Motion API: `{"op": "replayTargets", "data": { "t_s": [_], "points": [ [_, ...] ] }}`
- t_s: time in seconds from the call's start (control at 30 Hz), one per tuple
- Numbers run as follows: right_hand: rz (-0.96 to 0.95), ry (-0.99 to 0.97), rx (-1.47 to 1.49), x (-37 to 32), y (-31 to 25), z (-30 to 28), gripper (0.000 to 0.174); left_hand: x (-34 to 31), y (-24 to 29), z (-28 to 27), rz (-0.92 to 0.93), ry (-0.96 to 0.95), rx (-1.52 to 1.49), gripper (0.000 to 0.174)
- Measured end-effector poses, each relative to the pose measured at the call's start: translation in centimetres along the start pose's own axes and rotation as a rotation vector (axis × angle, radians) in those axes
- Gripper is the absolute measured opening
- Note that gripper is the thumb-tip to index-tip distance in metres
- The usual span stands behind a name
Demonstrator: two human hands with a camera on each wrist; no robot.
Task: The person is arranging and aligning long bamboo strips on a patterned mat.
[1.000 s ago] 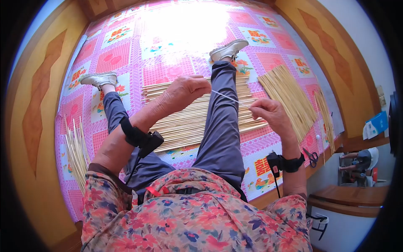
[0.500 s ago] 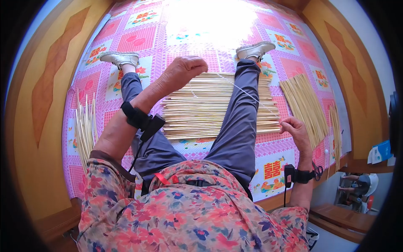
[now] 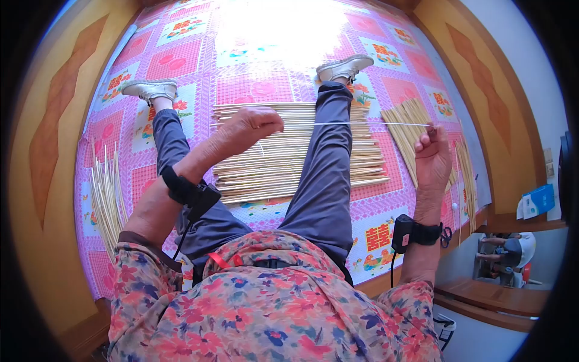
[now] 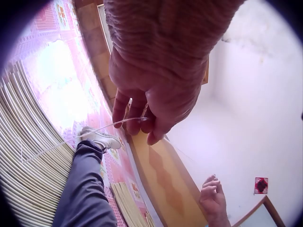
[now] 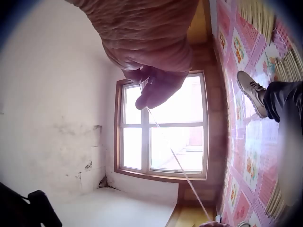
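A thin white string [image 3: 374,123] runs nearly straight between the two hands. One end is pinched in my left hand [image 3: 256,122], which is above the row of pale reed-like sticks [image 3: 271,163] laid side by side between the legs. My right hand [image 3: 432,157] is raised at the right with curled fingers, the string at its fingertips. In the left wrist view, a length of string [image 4: 57,145] also trails from the left fingers down over the sticks. From the right wrist, the string [image 5: 182,165] leaves the right fingertips and slants down to the left hand at the bottom edge.
A second sheet of sticks [image 3: 404,123] lies to the right, beside a narrow bundle [image 3: 463,175]. Loose thin sticks [image 3: 107,193] are at the left. Scissors [image 3: 446,237] rest near the right edge of the patterned pink cover [image 3: 259,90]. The legs [image 3: 322,175] stretch forward across it.
My right hand first moved away from the left, then rose with its fingers pointing up. The string between the hands has lengthened and now lies nearly level. The head view has shifted slightly.
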State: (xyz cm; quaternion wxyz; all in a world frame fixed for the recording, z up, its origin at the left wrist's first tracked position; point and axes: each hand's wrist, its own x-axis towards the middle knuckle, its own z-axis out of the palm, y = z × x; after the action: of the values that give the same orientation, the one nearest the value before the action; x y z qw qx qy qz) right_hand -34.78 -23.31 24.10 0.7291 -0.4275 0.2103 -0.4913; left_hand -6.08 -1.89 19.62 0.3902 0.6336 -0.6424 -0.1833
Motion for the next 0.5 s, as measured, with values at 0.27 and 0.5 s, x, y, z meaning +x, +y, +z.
{"op": "replayTargets", "data": {
  "t_s": [0.27, 0.5],
  "points": [
    [0.075, -0.474, 0.28, 0.0, -0.5, 7.5, 0.016, -3.5, -0.1, 4.5, 0.094, -0.447, -0.158, 0.023],
    [0.386, -0.58, 0.085, -2.6, 6.6, 10.4, 0.02, -5.5, -9.0, 2.7, -0.398, -0.26, -0.084, 0.021]
  ]
}}
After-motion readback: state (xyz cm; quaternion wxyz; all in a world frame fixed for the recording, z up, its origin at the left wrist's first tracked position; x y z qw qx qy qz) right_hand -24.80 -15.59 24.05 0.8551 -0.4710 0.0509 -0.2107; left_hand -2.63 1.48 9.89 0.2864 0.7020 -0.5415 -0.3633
